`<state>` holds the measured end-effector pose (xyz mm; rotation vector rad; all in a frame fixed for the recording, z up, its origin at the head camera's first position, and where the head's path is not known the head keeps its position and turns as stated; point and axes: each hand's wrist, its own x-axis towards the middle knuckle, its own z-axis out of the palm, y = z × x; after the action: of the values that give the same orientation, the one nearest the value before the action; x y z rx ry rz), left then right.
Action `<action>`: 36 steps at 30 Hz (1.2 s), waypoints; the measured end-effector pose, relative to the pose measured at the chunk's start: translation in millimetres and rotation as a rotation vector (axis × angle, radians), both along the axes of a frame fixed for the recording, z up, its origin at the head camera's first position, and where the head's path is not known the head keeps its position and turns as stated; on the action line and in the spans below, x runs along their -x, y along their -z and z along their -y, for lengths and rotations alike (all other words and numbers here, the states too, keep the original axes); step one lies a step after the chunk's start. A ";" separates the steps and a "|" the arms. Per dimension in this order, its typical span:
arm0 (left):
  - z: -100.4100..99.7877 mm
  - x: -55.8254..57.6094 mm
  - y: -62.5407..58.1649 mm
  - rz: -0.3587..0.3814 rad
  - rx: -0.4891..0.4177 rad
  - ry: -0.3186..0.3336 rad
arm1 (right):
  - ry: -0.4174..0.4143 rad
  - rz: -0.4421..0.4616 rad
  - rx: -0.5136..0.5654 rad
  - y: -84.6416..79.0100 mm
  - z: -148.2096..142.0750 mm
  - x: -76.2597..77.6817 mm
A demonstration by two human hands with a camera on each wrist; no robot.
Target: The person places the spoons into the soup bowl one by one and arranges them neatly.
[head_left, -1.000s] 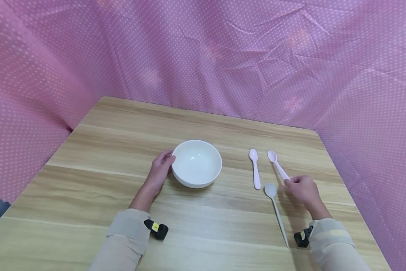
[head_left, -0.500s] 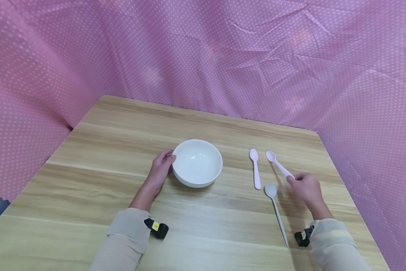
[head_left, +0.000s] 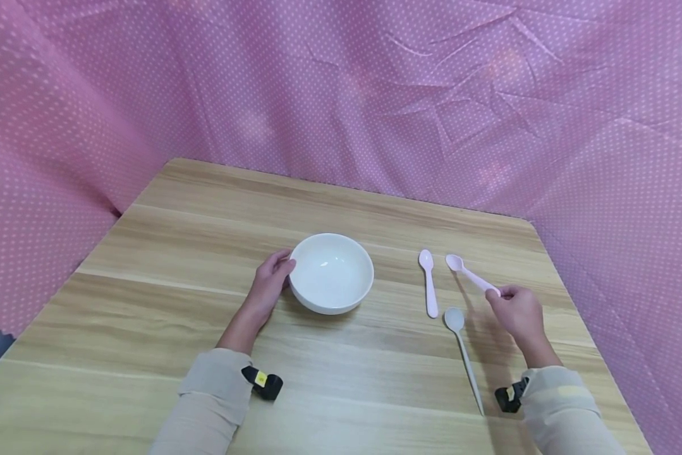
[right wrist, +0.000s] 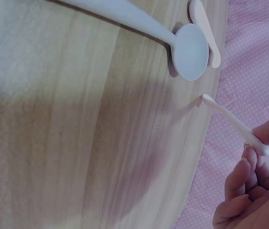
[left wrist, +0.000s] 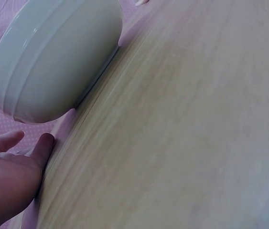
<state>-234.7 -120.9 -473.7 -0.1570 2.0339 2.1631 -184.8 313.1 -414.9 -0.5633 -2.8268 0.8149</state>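
Note:
A white bowl point(head_left: 332, 273) stands on the wooden table, with its base on the tabletop in the left wrist view. At its left side my left hand point(head_left: 267, 287) holds the rim, thumb at the edge; lower fingers point(left wrist: 42, 149) stay apart from the bowl wall. My right hand point(head_left: 517, 313) pinches the handle end of a small pale pink spoon point(head_left: 473, 276) between thumb and fingers. That spoon slopes, handle raised, its head point(right wrist: 208, 98) low at the table; contact cannot be told. A second pink spoon point(head_left: 428, 284) lies to its left.
A longer grey spoon point(head_left: 464, 357) lies in front of the pink spoons, close to the right forearm. Pink dotted cloth point(head_left: 341, 95) hangs behind and beside the wooden table point(head_left: 147, 284). Black cameras sit on both wrists.
My right hand has moved slightly right and away from me, swinging the pink spoon's handle to a flatter slant while its head shifts slightly left. My left hand and the bowl stay nearly still.

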 end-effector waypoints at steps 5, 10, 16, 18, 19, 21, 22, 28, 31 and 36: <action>-0.1 0.7 -0.3 0.005 -0.004 0.000 | 0.020 -0.020 0.015 -2.1 -0.1 0.9; 0.8 1.0 0.2 -0.003 0.008 -0.003 | 0.041 -0.051 0.011 -5.6 0.8 2.0; 0.7 0.9 -0.2 -0.007 0.006 -0.004 | 0.053 -0.070 0.009 -8.7 1.3 2.9; 0.4 1.1 -0.1 -0.007 0.007 -0.008 | 0.054 -0.072 0.012 -9.6 1.0 3.2; 0.5 1.2 0.1 -0.009 0.007 -0.006 | 0.054 -0.072 0.012 -9.8 0.7 3.4; 0.5 1.4 -0.1 -0.006 0.007 -0.006 | 0.053 -0.074 0.013 -10.1 -0.2 4.0; 0.4 1.4 -0.2 -0.005 0.008 -0.007 | 0.053 -0.075 0.012 -10.4 -0.6 4.2; 0.2 2.0 -1.2 0.000 0.005 -0.007 | 0.054 -0.068 0.025 -14.7 -1.2 5.5; 0.1 2.2 -2.1 0.004 0.009 -0.008 | 0.052 -0.064 0.037 -17.7 -0.4 5.9; 0.1 2.5 -3.0 0.006 0.012 -0.007 | 0.047 -0.048 0.045 -21.4 1.0 6.6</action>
<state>-237.1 -121.1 -470.7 -0.1717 2.0463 2.1525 -191.3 312.1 -393.5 -0.6065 -2.7477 0.8729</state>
